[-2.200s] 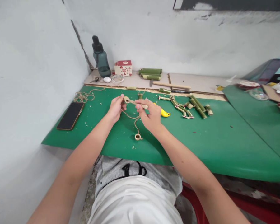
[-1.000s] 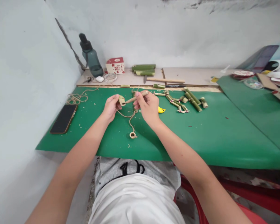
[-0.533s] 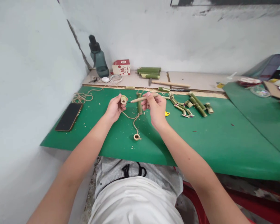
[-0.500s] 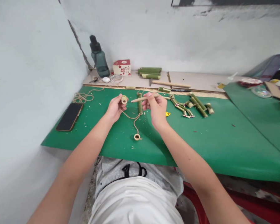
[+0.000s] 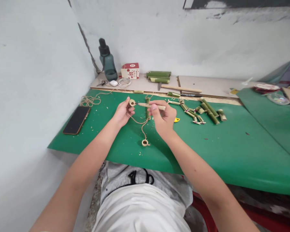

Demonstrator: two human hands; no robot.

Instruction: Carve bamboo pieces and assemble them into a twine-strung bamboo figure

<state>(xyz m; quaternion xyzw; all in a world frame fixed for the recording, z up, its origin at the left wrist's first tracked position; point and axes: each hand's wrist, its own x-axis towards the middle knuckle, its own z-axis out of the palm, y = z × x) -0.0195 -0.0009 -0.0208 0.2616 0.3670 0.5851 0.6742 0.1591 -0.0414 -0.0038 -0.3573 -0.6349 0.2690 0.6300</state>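
Note:
My left hand (image 5: 123, 112) pinches a short, pale bamboo ring (image 5: 132, 102) between thumb and fingers, its hole showing. In my right hand (image 5: 163, 116) is a thin wooden-handled tool (image 5: 145, 105), held like a pen. Its narrow dark tip reaches the ring's right side; whether it is inside the hole I cannot tell. Below the hands, a tan cord (image 5: 143, 129) runs from near my left hand to a second bamboo ring (image 5: 144, 142) lying on the green mat. Partly behind my right fingers lies a green bamboo tube (image 5: 148, 112) with cord at both ends.
A phone (image 5: 76, 120) and a loose cord bundle (image 5: 89, 100) lie at left. Behind stand a water bottle (image 5: 108, 62) and a small box (image 5: 130, 71). A hammer (image 5: 181, 88) rests on the back board. Cut bamboo pieces (image 5: 209, 111) and a joined bamboo figure (image 5: 189, 112) lie at right.
The tool's tip has come closer to the ring, and my right hand has changed its tilt on the handle. The whole view has shifted slightly.

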